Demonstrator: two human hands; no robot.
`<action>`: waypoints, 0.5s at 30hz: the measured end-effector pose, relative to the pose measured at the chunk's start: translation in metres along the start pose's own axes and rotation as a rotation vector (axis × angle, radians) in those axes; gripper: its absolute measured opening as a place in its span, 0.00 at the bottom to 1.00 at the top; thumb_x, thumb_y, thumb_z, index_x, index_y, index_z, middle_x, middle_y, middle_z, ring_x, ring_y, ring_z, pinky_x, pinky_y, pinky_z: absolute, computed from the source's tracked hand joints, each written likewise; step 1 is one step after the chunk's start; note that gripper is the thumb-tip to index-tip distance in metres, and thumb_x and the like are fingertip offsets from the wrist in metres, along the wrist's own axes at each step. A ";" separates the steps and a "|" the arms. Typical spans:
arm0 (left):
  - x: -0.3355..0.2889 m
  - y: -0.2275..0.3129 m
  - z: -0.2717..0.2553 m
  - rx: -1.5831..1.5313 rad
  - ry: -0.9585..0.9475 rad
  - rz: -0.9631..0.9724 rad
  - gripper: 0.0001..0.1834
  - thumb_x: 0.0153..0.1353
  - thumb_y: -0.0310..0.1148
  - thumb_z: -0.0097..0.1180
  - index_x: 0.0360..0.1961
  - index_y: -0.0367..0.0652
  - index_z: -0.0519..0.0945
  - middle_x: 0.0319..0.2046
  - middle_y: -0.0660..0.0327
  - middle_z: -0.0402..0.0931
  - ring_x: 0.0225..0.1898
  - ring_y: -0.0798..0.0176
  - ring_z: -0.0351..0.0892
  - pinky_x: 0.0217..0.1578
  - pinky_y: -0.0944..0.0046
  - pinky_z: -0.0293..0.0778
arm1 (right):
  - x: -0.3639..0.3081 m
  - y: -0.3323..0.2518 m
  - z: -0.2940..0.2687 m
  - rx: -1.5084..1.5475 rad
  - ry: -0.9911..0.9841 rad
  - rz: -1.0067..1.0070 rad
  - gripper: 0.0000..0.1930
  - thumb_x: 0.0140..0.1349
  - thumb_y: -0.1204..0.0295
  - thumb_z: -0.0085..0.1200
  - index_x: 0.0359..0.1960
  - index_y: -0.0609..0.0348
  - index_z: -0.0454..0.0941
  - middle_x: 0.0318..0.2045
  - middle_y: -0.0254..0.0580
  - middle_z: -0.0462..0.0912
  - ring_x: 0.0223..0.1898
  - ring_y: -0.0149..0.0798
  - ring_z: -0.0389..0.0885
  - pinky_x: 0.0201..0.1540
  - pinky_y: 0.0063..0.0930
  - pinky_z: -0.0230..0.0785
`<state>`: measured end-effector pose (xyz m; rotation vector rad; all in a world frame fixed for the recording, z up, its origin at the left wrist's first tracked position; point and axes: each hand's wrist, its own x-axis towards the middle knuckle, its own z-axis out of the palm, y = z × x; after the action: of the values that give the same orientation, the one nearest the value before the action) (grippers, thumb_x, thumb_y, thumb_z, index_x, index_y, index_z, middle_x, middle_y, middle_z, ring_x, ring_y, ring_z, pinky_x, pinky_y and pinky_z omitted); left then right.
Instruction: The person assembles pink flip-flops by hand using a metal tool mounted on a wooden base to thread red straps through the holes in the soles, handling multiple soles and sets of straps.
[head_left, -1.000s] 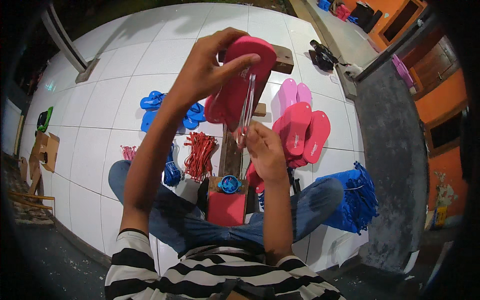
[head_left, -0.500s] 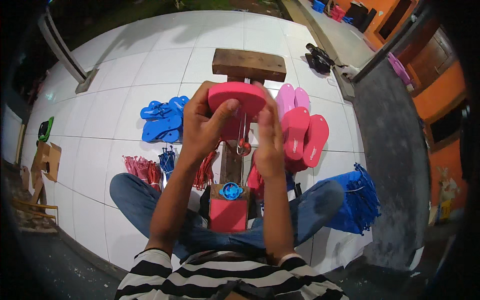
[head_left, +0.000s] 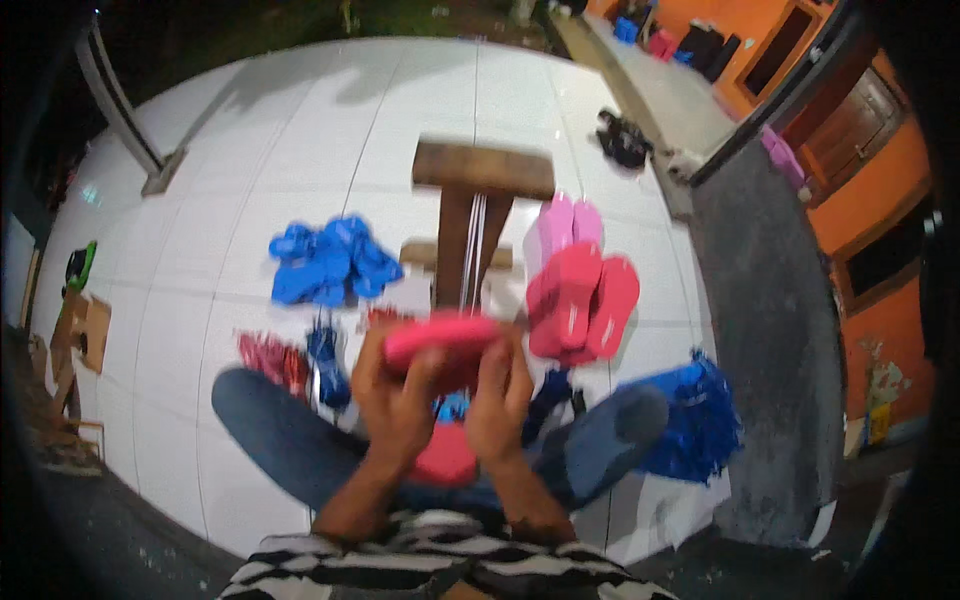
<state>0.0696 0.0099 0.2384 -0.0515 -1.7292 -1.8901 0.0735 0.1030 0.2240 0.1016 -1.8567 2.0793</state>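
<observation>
In front of my lap I grip a pink foam flip-flop sole (head_left: 440,342) with both hands. My left hand (head_left: 397,405) is closed on its left side and my right hand (head_left: 493,405) on its right, thumbs towards me. Motion blurs the sole and hides whether a strap is in it. Just beyond stands a wooden bench frame (head_left: 458,235) with a thick crosspiece (head_left: 483,168) and thin metal rods (head_left: 474,245). Between my wrists show a blue round piece (head_left: 452,405) and a pink pad (head_left: 446,456).
Blue flip-flops (head_left: 335,265) lie to the left, pink soles (head_left: 585,305) and lilac soles (head_left: 568,225) to the right. Bundles of red straps (head_left: 272,362) and blue straps (head_left: 327,360) lie by my left knee. More blue straps (head_left: 695,415) lie beyond my right knee.
Both hands have drawn the sole from the metal rods towards my lap. My right hand, blurred beside the sole before, now grips its right side. The view has shifted slightly.
</observation>
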 end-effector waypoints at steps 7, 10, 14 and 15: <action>0.009 -0.019 0.002 -0.165 -0.115 0.192 0.18 0.55 0.35 0.66 0.40 0.34 0.75 0.30 0.53 0.79 0.30 0.61 0.76 0.32 0.65 0.71 | 0.008 0.017 -0.002 0.116 -0.110 -0.076 0.19 0.73 0.55 0.36 0.42 0.61 0.70 0.35 0.38 0.72 0.36 0.29 0.69 0.39 0.23 0.63; 0.002 -0.018 0.000 -0.111 -0.095 0.121 0.17 0.57 0.36 0.63 0.41 0.35 0.74 0.34 0.54 0.78 0.33 0.62 0.74 0.36 0.65 0.70 | 0.009 0.019 0.002 0.141 -0.050 -0.079 0.17 0.72 0.61 0.38 0.46 0.63 0.72 0.36 0.39 0.74 0.39 0.32 0.71 0.43 0.25 0.64; -0.013 0.005 -0.003 -0.026 -0.132 -0.079 0.20 0.59 0.43 0.60 0.42 0.37 0.73 0.41 0.56 0.74 0.38 0.61 0.73 0.41 0.63 0.71 | -0.011 0.005 -0.003 0.073 0.017 0.074 0.21 0.71 0.56 0.41 0.50 0.62 0.70 0.44 0.38 0.75 0.43 0.34 0.74 0.48 0.30 0.67; -0.011 0.008 -0.007 -0.032 -0.181 0.010 0.18 0.59 0.42 0.60 0.40 0.38 0.73 0.40 0.56 0.74 0.38 0.60 0.73 0.41 0.62 0.71 | -0.016 0.002 -0.004 0.047 -0.002 0.026 0.22 0.70 0.55 0.43 0.51 0.63 0.70 0.44 0.40 0.76 0.44 0.35 0.74 0.49 0.30 0.67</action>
<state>0.0850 0.0075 0.2404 -0.2499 -1.8117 -1.9574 0.0888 0.1029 0.2173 0.0915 -1.8203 2.1413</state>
